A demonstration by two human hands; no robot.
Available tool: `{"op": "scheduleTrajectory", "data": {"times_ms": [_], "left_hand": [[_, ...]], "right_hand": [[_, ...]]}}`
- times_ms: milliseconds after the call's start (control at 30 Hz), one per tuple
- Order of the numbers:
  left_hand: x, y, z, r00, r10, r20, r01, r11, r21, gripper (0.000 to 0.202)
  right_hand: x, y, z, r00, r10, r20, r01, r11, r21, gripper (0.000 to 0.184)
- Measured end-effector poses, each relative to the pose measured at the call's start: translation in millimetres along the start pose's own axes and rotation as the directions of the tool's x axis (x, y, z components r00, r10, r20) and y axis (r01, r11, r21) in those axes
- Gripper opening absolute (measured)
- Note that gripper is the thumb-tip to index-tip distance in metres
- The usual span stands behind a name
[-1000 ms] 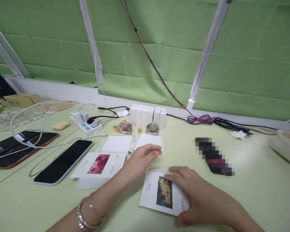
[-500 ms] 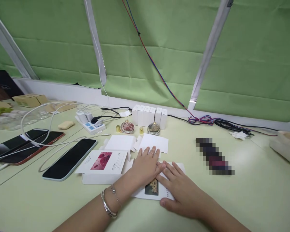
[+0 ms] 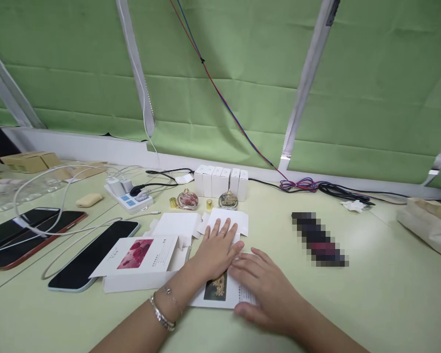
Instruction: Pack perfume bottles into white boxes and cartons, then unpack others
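Note:
Fingers spread, my left hand (image 3: 216,252) lies flat over the upper part of a white carton (image 3: 216,290) printed with a golden flower on a dark square. Its fingertips reach onto the carton's unfolded white flap (image 3: 238,223). My right hand (image 3: 268,291) rests on the carton's right side, fingers stretched out and its thumb near the front edge. Both hands cover much of the carton. To the left lies another white carton (image 3: 132,257) with a pink rose picture, its flaps open. Behind stand a pink-filled glass bottle (image 3: 187,200) and a dark-filled glass bottle (image 3: 228,200).
Gold caps (image 3: 209,204) stand near the bottles. Behind them is a row of small white boxes (image 3: 220,181). Phones (image 3: 91,257), a power strip (image 3: 128,200) and white cables lie left. A blurred-out dark item (image 3: 318,240) and a cloth bag (image 3: 426,225) are right.
The view has turned slightly, so everything sits lower and further left. My right hand's fingers have bent a little and drawn closer together. My left hand stays flat on the carton.

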State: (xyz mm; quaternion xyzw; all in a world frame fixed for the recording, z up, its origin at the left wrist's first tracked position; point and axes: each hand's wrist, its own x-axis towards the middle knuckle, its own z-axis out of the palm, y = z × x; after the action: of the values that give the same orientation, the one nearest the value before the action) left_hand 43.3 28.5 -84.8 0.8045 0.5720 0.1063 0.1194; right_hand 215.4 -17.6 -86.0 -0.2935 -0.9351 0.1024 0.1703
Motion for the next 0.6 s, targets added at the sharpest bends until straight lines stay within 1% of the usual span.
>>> {"op": "scheduleTrajectory", "data": {"times_ms": [67,133,167,200,233,267,300,333,367,400,433,467,500,533,567,600], "left_hand": [[-6,-2,6.1,1.0,-0.02,-0.013,0.02,0.999,0.028,0.062],[-11,0,8.9,0.999,-0.02,-0.038,0.023,0.996,0.085,0.063],[-12,2,7.3,0.999,-0.013,-0.042,0.017,0.993,0.116,0.062],[-11,5,2.6,0.999,0.002,-0.043,0.004,0.989,0.145,0.061],[-7,8,-5.6,0.999,0.025,-0.048,-0.017,0.985,0.17,0.06],[0,11,-17.7,0.997,0.045,-0.064,-0.032,0.982,0.186,0.059],[11,13,-33.6,0.993,0.072,-0.091,-0.053,0.979,0.197,0.06],[24,13,-52.6,0.985,0.092,-0.145,-0.061,0.978,0.201,0.059],[41,11,-73.6,0.976,0.076,-0.204,-0.036,0.981,0.192,0.056],[58,6,-95.2,0.969,0.071,-0.236,-0.026,0.982,0.188,0.056],[76,-2,-116.1,0.965,0.059,-0.257,-0.011,0.983,0.185,0.055],[92,-12,-134.7,0.962,0.043,-0.27,0.006,0.984,0.18,0.057],[105,-24,-150.0,0.962,0.023,-0.272,0.026,0.984,0.174,0.06],[116,-37,-161.2,0.963,-0.007,-0.269,0.053,0.985,0.163,0.061],[123,-51,-168.3,0.963,-0.044,-0.266,0.085,0.985,0.147,0.062],[128,-64,-171.5,0.962,-0.082,-0.26,0.118,0.985,0.125,0.063]], "right_hand": [[-7,12,-10,0.984,-0.013,-0.178,0.002,0.998,-0.064,0.045],[-17,30,-24,0.936,0.009,-0.352,-0.065,0.987,-0.147,0.033],[-22,42,-32,0.897,0.048,-0.439,-0.139,0.974,-0.178,0.029],[-27,55,-39,0.85,0.107,-0.516,-0.237,0.952,-0.193,0.028],[-33,68,-46,0.793,0.192,-0.578,-0.355,0.917,-0.183,0.028],[-39,81,-51,0.739,0.29,-0.608,-0.475,0.865,-0.165,0.031],[-45,93,-55,0.678,0.402,-0.615,-0.603,0.783,-0.154,0.035],[-50,103,-57,0.595,0.525,-0.608,-0.732,0.667,-0.139,0.041],[-55,112,-57,0.514,0.635,-0.576,-0.825,0.55,-0.13,0.048],[-59,118,-56,0.447,0.722,-0.528,-0.882,0.453,-0.128,0.056],[-61,122,-53,0.394,0.791,-0.469,-0.916,0.381,-0.127,0.065],[-63,124,-50,0.356,0.843,-0.403,-0.934,0.335,-0.125,0.073],[-64,125,-47,0.335,0.878,-0.341,-0.942,0.313,-0.119,0.08],[-64,124,-45,0.323,0.901,-0.29,-0.946,0.304,-0.11,0.084],[-63,124,-43,0.325,0.911,-0.254,-0.946,0.309,-0.101,0.086],[-63,123,-42,0.337,0.911,-0.237,-0.941,0.325,-0.091,0.086]]}}
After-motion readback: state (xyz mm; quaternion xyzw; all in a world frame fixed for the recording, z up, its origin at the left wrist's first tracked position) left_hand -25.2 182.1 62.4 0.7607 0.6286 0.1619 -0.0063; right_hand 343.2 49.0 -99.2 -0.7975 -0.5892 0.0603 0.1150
